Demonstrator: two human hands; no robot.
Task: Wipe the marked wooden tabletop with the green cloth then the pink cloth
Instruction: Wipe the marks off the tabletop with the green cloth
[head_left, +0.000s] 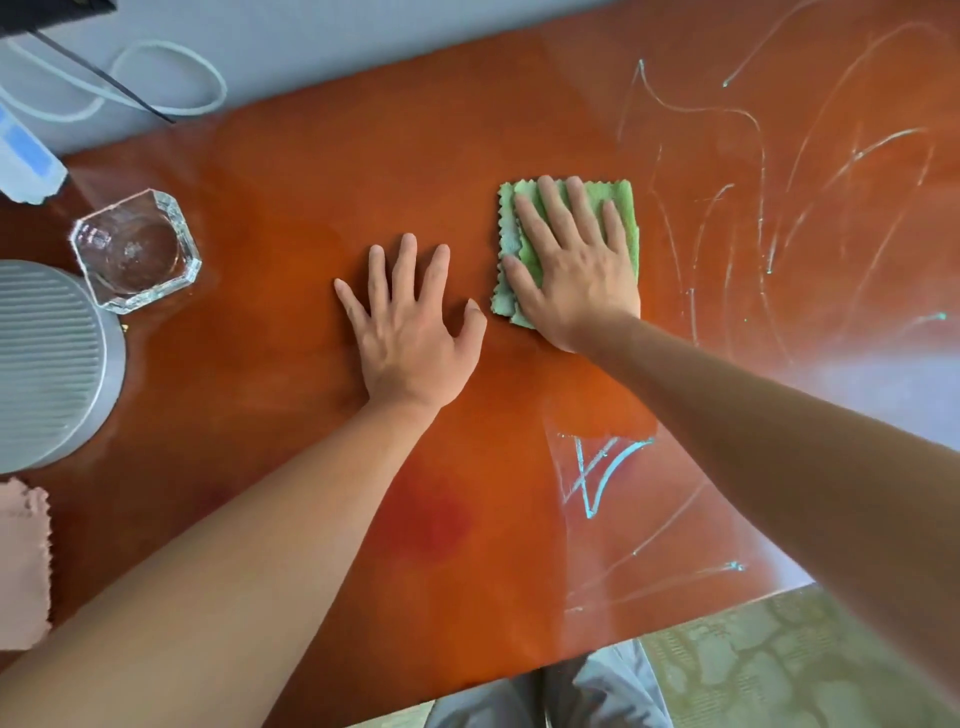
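The wooden tabletop (291, 218) is glossy orange-brown, with pale blue-white scribbles over its right side (753, 208) and a thicker mark near the front (597, 473). A folded green cloth (623, 208) with a zigzag edge lies flat at the table's middle right. My right hand (571, 260) presses flat on it, fingers spread, covering most of it. My left hand (410, 332) rests flat on the bare wood just left of the cloth, fingers apart, holding nothing. The pink cloth (23, 561) lies at the left edge, partly out of view.
A clear glass ashtray (136, 249) stands at the left, with a round grey ribbed device (47, 364) in front of it. A white bottle (26, 161) and a looped cable (171, 78) lie at the far left. The table's front edge (675, 621) runs above patterned floor.
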